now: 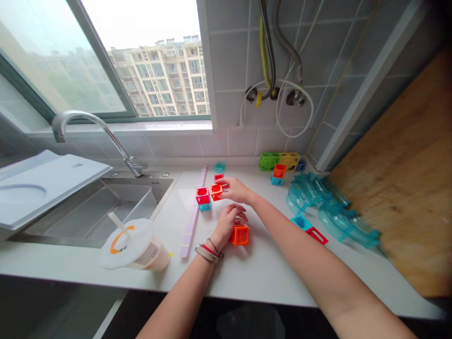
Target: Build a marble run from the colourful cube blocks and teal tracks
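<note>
My right hand [237,190] reaches over the counter, its fingertips closed on an orange openwork toy block [216,191]. Left of that block is a red block [203,195] on top of a blue one [205,206]. Another red block [219,178] lies just behind, partly covered by my right fingers. My left hand [228,225], with bands round its wrist, rests nearer the front. Its fingers curl round the far side of an orange block [240,235]; the thumb is hard to make out.
A lilac strip [190,226] lies left of the blocks. A lidded cup [141,247] with a straw stands by the sink [164,186]. Translucent blue curved track pieces [328,212], a red frame [317,235] and green blocks [270,161] are to the right.
</note>
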Motion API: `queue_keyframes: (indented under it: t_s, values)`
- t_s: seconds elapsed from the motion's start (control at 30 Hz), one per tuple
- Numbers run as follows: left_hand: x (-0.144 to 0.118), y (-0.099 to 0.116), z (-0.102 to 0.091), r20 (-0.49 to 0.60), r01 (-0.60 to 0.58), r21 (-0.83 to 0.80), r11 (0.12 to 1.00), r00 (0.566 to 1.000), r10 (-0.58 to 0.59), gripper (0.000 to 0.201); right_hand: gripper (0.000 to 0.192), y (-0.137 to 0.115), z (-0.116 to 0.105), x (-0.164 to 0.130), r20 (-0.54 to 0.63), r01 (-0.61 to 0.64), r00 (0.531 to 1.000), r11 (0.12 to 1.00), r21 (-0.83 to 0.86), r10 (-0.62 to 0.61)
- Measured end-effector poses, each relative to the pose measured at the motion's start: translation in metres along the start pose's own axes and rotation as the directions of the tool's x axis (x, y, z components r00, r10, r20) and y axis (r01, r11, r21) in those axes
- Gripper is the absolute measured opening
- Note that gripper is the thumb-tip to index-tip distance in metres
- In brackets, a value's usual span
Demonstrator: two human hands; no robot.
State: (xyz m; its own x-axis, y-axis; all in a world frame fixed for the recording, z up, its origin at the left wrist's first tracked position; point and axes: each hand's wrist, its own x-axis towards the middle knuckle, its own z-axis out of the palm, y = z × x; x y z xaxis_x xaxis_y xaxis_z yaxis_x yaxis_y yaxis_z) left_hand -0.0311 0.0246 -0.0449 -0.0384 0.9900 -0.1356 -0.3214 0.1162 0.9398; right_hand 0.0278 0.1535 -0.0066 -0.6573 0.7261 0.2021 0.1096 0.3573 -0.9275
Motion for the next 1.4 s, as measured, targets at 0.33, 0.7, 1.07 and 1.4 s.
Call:
queue_keyframes:
  t_s: [0.33,0.7,1.07,1.4]
  values:
    - [0.001,0.0,0.002,-0.019,-0.027,-0.016,1.0,0.999,0.027,0.027,0.073,0.002,0.008,-0.003,-0.009,0.026,1.0,0.991,-0.129,-0.027]
    - [0.004,0.002,0.0,0.059,-0.034,0.079,0.996,0.998,0.029,0.038,0.032,-0.078,-0.122,-0.129,-0.219,-0.132,0.976,0.846,-0.516,0.019]
    - [-0.008,0.003,0.007,0.191,-0.247,0.341,0.907,0.963,0.19,0.044,0.054,-0.023,-0.122,-0.268,-0.383,-0.473,0.879,0.61,-0.635,0.284]
    - [-0.012,-0.002,0.005,0.242,-0.418,0.485,0.768,0.908,0.341,0.035,0.058,-0.004,-0.104,-0.259,-0.423,-0.499,0.864,0.568,-0.654,0.272]
